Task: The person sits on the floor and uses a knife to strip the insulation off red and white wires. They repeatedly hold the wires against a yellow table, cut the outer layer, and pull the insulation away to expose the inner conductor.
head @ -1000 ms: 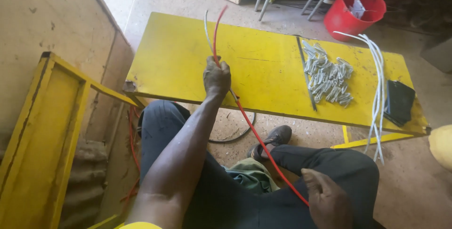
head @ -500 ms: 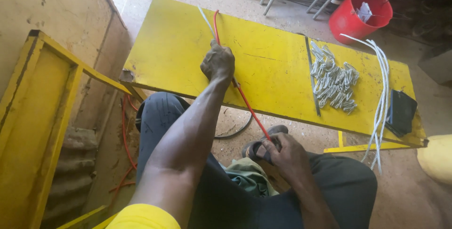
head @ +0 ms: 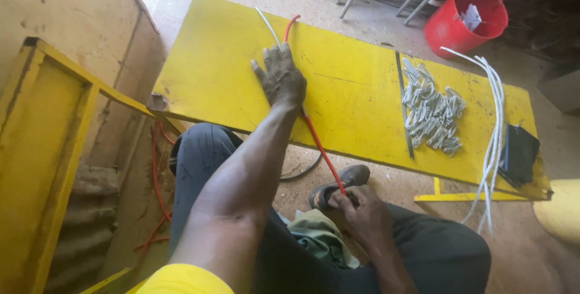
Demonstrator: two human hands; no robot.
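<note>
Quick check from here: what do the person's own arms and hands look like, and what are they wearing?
Both hands are bare: left hand and right hand wear no gloves, rings or watch. The left arm is bare up to a short yellow sleeve. Dark trousers cover the legs.

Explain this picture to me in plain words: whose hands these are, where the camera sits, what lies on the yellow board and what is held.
There is no machine here: a seated person works with two bare hands, and the camera sits on their head, looking down. The left hand lies flat on the yellow board, pressing down a red wire and a white wire. The red wire runs off the near edge to the right hand, which grips it above the lap. Further right on the board lie a pile of short pale wire pieces, a few long white wires and a dark pouch. A red bucket stands on the floor beyond.
</note>
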